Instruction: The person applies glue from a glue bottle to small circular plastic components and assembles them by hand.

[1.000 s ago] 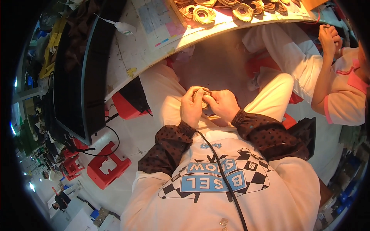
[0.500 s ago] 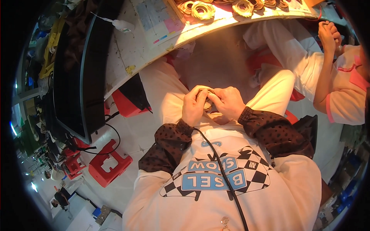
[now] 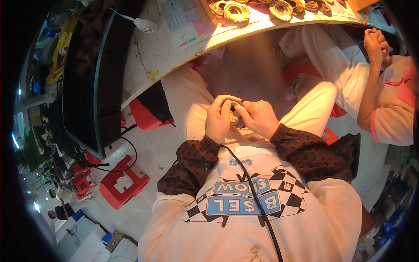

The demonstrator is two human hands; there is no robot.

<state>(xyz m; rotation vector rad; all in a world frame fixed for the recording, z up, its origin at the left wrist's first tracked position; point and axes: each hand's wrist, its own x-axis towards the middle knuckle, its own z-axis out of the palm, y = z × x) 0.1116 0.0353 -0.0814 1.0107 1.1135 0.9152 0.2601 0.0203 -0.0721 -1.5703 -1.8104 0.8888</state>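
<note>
Above my lap, my left hand (image 3: 218,118) and my right hand (image 3: 262,118) meet around a small tan ring-shaped piece (image 3: 234,117). It looks layered, with a dark hole in the middle, and my fingers cover most of it. The left fingers curl round its far side, while the right thumb and fingers pinch its right edge. Similar tan, rosette-like rings (image 3: 236,12) lie under warm light on the table (image 3: 192,51) beyond my knees.
A white squeeze bottle with a thin nozzle (image 3: 145,26) lies on the table, left of a printed sheet (image 3: 185,22). A long black tray (image 3: 98,83) stands at the left. A red stool (image 3: 124,182) is on the floor. At right sits a co-worker with hands together (image 3: 377,46).
My right thumb has shifted slightly, showing more of the ring's hole. The surroundings have moved a little down and right in the view. Both hands stay on the piece.
</note>
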